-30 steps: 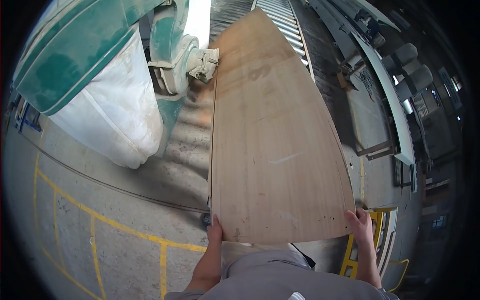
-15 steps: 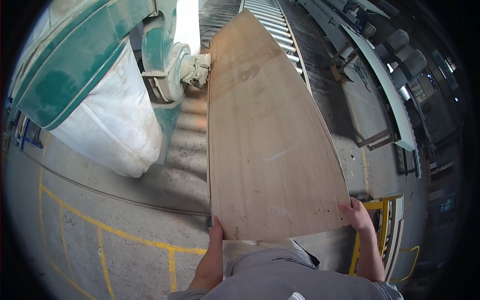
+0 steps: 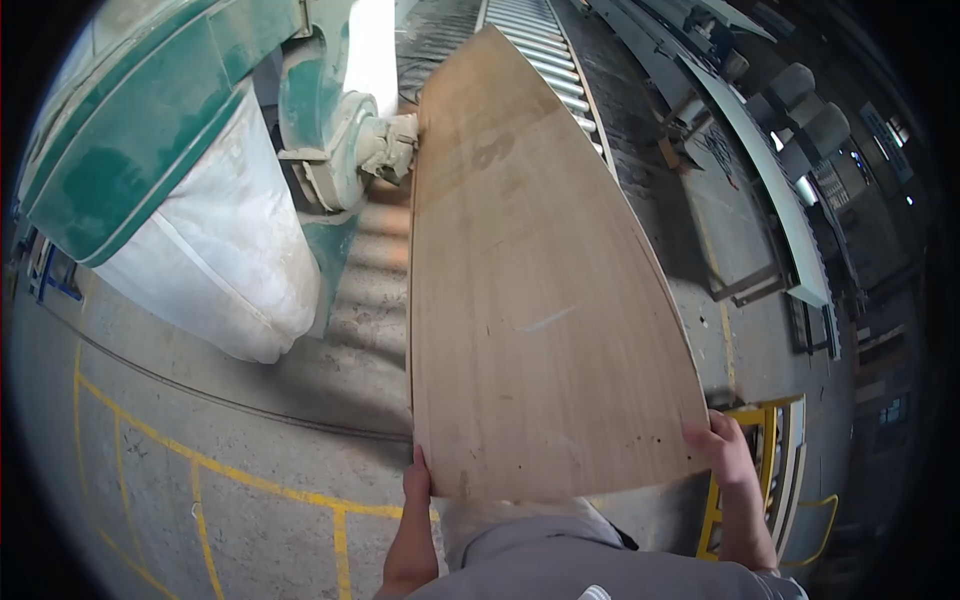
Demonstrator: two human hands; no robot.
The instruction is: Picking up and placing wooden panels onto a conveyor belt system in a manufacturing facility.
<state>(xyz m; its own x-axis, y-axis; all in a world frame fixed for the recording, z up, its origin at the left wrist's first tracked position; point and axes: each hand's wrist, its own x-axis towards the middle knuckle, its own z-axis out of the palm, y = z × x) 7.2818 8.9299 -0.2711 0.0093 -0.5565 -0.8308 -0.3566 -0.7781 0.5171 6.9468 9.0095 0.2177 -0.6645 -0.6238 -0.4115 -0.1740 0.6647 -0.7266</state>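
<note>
A long, light-brown wooden panel (image 3: 540, 290) stretches away from my body, its near edge close to my waist. My left hand (image 3: 417, 474) grips its near left corner, thumb along the edge, with the fingers mostly hidden below. At the near right corner my right hand (image 3: 722, 444) is closed round the panel's side, the thumb on top. Small dark specks and a pale scuff mark the panel's face. A second edge shows just under its left side, so I cannot tell whether it is one panel or several stacked.
On the left stands a green dust collector (image 3: 130, 150) with a white bag (image 3: 230, 250) hanging below. A roller conveyor (image 3: 555, 60) runs beyond the panel. A long bench (image 3: 770, 190) lies to the right, and a yellow frame (image 3: 765, 450) stands beside my right arm. Yellow lines (image 3: 250, 482) mark the floor.
The panel's near end has come slightly closer to my body, and both hands have moved down with it. My left hand has also shifted a little to the left.
</note>
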